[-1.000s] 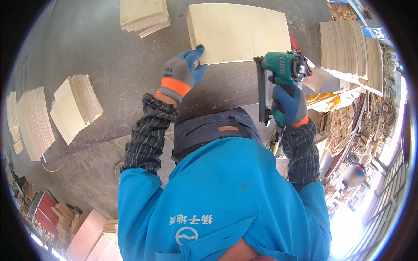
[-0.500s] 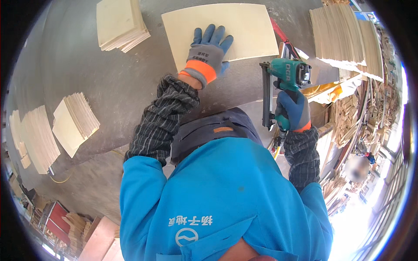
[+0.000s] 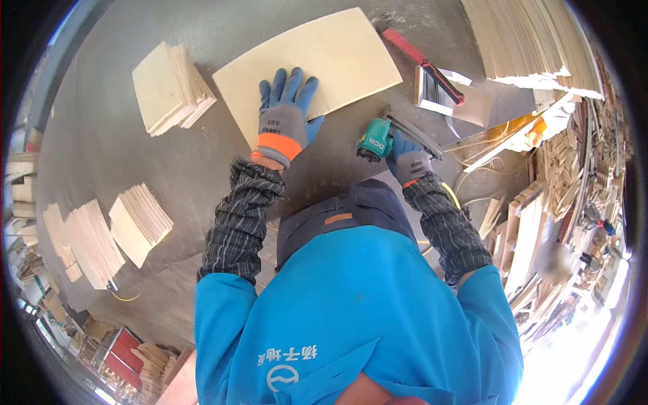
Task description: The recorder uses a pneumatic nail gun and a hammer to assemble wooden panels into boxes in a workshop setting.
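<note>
A pale, thin wooden board [image 3: 337,57] lies on the dark grey worktable [image 3: 236,34]. On its near left part, my left hand [image 3: 287,118], in a grey and blue glove with an orange cuff, rests flat with fingers spread. My right hand [image 3: 410,160], gloved the same way, is wrapped round the handle of a green and black air nail gun [image 3: 375,139]. The gun is turned on its side near the table's front edge, its long dark magazine [image 3: 415,133] slanting down to the right. Its nose is a little way off the board's near edge.
Stacks of thin boards stand at the back left [image 3: 172,91], front left [image 3: 140,223] and far right [image 3: 520,40]. Right of the board lie a red and black tool [image 3: 422,61] and a small open box [image 3: 432,94]. A yellow hose [image 3: 451,194] hangs by my right forearm.
The nail gun has turned in my right hand's grip and come down leftward, closer to the front edge. The board now lies more slanted in view, with my left hand still flat on it.
</note>
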A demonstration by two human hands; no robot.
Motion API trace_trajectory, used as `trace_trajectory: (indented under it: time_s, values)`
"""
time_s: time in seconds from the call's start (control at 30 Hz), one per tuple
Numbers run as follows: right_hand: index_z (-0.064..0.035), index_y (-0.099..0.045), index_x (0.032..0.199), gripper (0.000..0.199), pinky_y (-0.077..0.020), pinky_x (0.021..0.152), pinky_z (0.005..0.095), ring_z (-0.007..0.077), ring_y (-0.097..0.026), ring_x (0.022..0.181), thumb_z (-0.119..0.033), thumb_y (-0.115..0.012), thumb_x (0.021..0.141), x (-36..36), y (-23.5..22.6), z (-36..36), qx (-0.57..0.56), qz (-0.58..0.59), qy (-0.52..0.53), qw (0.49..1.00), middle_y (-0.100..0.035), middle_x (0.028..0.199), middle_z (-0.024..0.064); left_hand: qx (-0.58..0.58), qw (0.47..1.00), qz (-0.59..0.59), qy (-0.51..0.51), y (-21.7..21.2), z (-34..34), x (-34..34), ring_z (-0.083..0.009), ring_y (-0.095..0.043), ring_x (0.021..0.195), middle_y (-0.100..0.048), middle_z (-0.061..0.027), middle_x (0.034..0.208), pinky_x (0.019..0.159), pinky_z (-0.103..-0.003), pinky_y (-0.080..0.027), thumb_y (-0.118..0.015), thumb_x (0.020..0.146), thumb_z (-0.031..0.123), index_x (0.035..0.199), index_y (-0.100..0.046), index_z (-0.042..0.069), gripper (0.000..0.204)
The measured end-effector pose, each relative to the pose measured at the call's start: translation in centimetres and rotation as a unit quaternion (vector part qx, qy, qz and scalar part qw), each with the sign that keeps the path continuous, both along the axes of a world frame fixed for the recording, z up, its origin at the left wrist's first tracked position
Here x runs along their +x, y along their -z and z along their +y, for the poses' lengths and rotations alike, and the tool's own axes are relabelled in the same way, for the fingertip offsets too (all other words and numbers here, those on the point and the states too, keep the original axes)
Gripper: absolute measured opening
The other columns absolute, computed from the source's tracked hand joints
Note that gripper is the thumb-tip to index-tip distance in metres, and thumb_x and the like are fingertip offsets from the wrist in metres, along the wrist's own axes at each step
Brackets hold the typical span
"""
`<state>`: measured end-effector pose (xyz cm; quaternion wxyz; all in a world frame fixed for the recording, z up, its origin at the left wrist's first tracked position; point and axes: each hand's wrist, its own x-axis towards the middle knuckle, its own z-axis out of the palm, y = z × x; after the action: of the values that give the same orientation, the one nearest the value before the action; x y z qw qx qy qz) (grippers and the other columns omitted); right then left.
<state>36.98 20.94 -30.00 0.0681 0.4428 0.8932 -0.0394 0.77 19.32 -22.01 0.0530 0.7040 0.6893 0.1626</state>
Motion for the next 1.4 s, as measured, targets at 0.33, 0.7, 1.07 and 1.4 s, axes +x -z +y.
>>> trace_trajectory:
  time_s: [0.33, 0.7, 1.07, 1.4]
  values:
    - [-0.0069, -0.045, 0.159, 0.086, -0.0572, 0.076, 0.0481, 0.0332, -0.071, 0.093, -0.051, -0.076, 0.092, -0.2, -0.8, 3.8, -0.053, 0.032, -0.005, 0.998, -0.07, 0.109, 0.0151, 0.025, 0.99, 0.02, -0.135, 1.2, 4.0, 4.6, -0.0532, -0.035, 0.153, -0.046, -0.0231, 0.164, 0.125, -0.072, -0.019, -0.083, 0.086, 0.042, 0.151, -0.057, 0.009, 0.079]
    - [-0.0041, -0.06, 0.144, 0.06, -0.0571, 0.096, 0.0523, 0.0423, -0.071, 0.113, -0.042, -0.068, 0.098, -0.9, 0.6, 27.6, 0.08, 0.101, 0.037, 0.991, -0.072, 0.127, 0.0232, 0.08, 0.983, 0.057, -0.157, -2.5, 7.2, 0.2, -0.0477, -0.05, 0.144, -0.056, -0.0274, 0.153, 0.121, -0.057, -0.037, -0.079, 0.088, 0.061, 0.145, -0.063, 0.006, 0.081]
    - [-0.0021, -0.071, 0.13, 0.054, -0.0575, 0.078, 0.0426, 0.0264, -0.075, 0.085, -0.042, -0.078, 0.094, 0.3, -4.1, 32.1, -0.068, 0.202, 0.195, 0.957, -0.077, 0.093, 0.0166, -0.214, 0.925, -0.113, -0.294, -1.5, 8.2, -9.0, -0.0449, -0.071, 0.12, -0.072, -0.0271, 0.133, 0.104, -0.049, -0.055, -0.072, 0.088, 0.072, 0.152, -0.056, 0.003, 0.095]
    - [-0.0002, -0.068, 0.133, 0.04, -0.0448, 0.054, 0.0248, 0.0065, -0.056, 0.062, -0.021, -0.074, 0.099, -1.6, -17.0, 2.9, -0.352, 0.579, 0.379, 0.631, -0.061, 0.077, -0.0015, -0.241, 0.938, -0.216, -0.122, -1.4, 11.1, -8.6, -0.0325, -0.072, 0.116, -0.073, -0.0212, 0.132, 0.099, -0.042, -0.056, -0.077, 0.093, 0.059, 0.147, -0.061, 0.001, 0.081]
